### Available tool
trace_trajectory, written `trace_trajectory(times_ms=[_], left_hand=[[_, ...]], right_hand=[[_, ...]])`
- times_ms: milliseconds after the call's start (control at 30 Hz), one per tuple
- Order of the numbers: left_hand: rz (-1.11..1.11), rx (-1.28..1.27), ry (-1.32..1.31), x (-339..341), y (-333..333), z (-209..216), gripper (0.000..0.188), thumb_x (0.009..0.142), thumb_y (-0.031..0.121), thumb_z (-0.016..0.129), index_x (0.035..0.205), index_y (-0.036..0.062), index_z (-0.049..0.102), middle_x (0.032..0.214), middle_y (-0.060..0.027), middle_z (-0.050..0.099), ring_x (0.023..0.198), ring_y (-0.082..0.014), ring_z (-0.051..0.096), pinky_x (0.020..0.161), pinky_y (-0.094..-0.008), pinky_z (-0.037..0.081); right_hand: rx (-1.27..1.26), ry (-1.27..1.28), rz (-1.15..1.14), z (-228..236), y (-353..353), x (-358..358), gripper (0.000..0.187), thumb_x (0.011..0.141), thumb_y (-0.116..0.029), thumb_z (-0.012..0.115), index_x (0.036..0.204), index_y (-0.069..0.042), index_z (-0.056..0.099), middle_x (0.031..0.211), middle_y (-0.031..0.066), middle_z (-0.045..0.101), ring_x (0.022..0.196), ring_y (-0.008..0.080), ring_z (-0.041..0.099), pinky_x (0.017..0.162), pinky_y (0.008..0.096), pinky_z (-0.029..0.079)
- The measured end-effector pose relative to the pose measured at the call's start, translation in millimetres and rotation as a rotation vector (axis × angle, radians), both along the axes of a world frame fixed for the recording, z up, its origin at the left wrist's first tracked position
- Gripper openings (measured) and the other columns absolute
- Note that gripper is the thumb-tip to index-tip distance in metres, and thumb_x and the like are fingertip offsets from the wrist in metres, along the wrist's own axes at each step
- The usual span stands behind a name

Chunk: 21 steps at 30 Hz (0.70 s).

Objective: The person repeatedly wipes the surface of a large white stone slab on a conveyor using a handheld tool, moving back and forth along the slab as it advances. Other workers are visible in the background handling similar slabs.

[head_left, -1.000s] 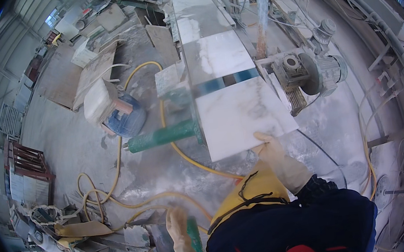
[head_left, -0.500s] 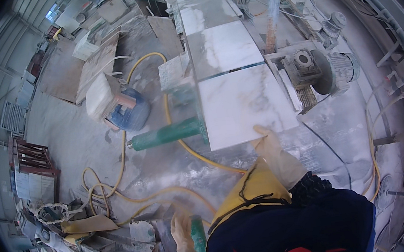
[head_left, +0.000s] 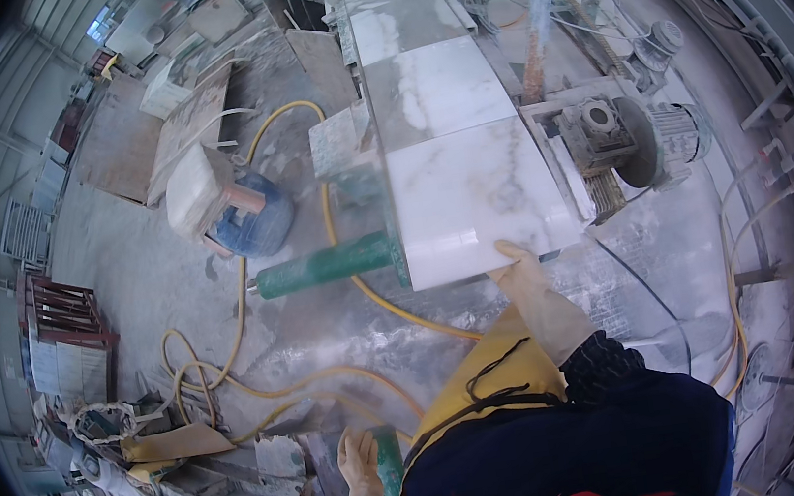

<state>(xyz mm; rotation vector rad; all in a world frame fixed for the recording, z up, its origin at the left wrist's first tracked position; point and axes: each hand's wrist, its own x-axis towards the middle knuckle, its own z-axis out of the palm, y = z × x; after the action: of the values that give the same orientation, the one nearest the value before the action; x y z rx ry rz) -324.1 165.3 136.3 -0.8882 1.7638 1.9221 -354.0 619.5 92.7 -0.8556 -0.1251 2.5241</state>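
Right hand (head_left: 525, 277), in a pale work glove, rests on the near edge of the white grey-veined marble slab (head_left: 473, 201); fingers lie flat on the stone, grip apart, not clamped. The slab lies flat on the saw worktop (head_left: 615, 251), in line with more slabs beyond it, just left of the dusty grey motor unit (head_left: 636, 139). Left hand (head_left: 360, 471), also gloved, hangs low at the side, grip closed round a green bar-shaped tool (head_left: 389, 462). A green cylindrical roller (head_left: 325, 265) juts out left of the slab. Yellow hose (head_left: 263, 364) loops over the dusty floor.
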Motion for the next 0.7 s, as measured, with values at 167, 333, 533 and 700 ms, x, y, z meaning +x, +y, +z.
trace_trajectory(times_ms=[167,333,533,700], left_hand=[[-0.019,-0.008,0.005,-3.1,4.5,-0.5,0.055,0.100,0.027,0.061,0.145,0.0033,0.040,0.132,-0.0163,0.058,0.119,-0.0250,0.062,0.097,-0.0333,0.054],[-0.010,-0.035,-0.034,-7.3,8.4,-2.7,0.055,0.101,0.029,0.059,0.145,0.0033,0.040,0.133,-0.0165,0.058,0.118,-0.0248,0.062,0.097,-0.0324,0.054],[0.012,-0.024,-0.012,-7.5,7.4,-12.0,0.054,0.101,0.028,0.059,0.145,0.0035,0.040,0.128,-0.0148,0.060,0.112,-0.0230,0.065,0.093,-0.0318,0.056],[0.005,0.004,0.028,8.9,4.1,-21.3,0.044,0.100,0.024,0.058,0.139,0.0057,0.048,0.127,-0.0157,0.063,0.115,-0.0241,0.063,0.093,-0.0332,0.055]], right_hand=[[0.010,0.051,-0.004,-26.0,5.2,-4.1,0.040,0.089,0.005,0.058,0.129,0.000,0.052,0.130,0.0161,0.058,0.121,0.0329,0.058,0.103,0.0497,0.050],[0.117,0.027,0.069,-67.2,10.7,0.9,0.042,0.088,-0.002,0.065,0.129,0.001,0.053,0.126,0.0164,0.060,0.119,0.0300,0.059,0.101,0.0439,0.051],[0.473,-0.013,0.248,-100.4,15.7,0.8,0.040,0.092,-0.008,0.064,0.130,0.000,0.052,0.128,0.0171,0.059,0.123,0.0294,0.056,0.104,0.0453,0.047],[0.347,-0.007,0.494,-85.0,27.9,22.4,0.048,0.099,-0.023,0.056,0.138,0.001,0.044,0.144,0.0221,0.046,0.136,0.0350,0.044,0.113,0.0503,0.038]])
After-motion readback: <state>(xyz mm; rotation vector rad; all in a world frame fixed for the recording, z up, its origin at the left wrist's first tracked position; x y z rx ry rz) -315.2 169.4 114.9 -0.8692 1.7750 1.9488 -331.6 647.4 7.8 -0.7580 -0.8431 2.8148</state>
